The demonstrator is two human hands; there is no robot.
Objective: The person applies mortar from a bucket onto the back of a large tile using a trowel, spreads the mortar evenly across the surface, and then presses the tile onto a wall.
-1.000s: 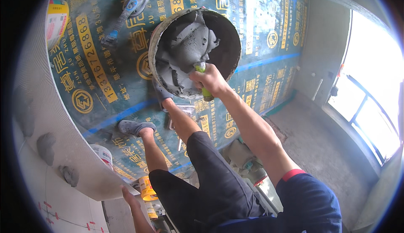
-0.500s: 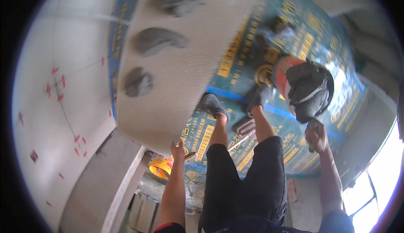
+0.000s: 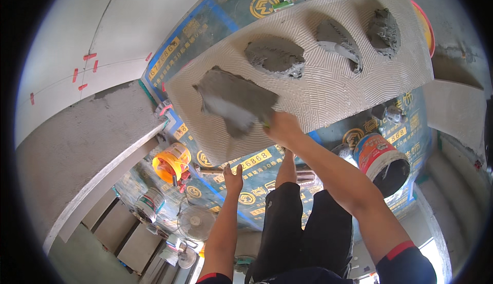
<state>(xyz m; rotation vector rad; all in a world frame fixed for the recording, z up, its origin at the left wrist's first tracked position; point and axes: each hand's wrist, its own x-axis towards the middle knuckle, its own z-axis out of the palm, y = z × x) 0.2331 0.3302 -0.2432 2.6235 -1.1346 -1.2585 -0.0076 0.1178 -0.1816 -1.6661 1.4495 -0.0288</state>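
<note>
A large pale tile [image 3: 308,96] with a ridged face lies tilted in front of me. Three grey mortar lumps sit along it: a left one [image 3: 275,55], a middle one [image 3: 341,43] and a right one [image 3: 384,33]. My right hand [image 3: 285,129] is closed round the handle of a trowel [image 3: 231,99], its green grip barely showing. Grey mortar coats the trowel's blade, which is over the tile's left part; whether it touches there I cannot tell. My left hand [image 3: 233,179] is just below the tile's near edge, thumb and finger apart, holding nothing.
At right stands a red and blue bucket [image 3: 375,153] with dark mortar inside. A yellow bucket [image 3: 169,163] and a fan [image 3: 197,222] are at left. Printed green sheeting [image 3: 205,37] covers the floor. A grey ledge [image 3: 87,114] runs below the tiled wall [image 3: 56,37].
The trowel with its mortar has swung from the bucket at right to above the tile's left part. My view has turned. My left hand has come off the tile's edge.
</note>
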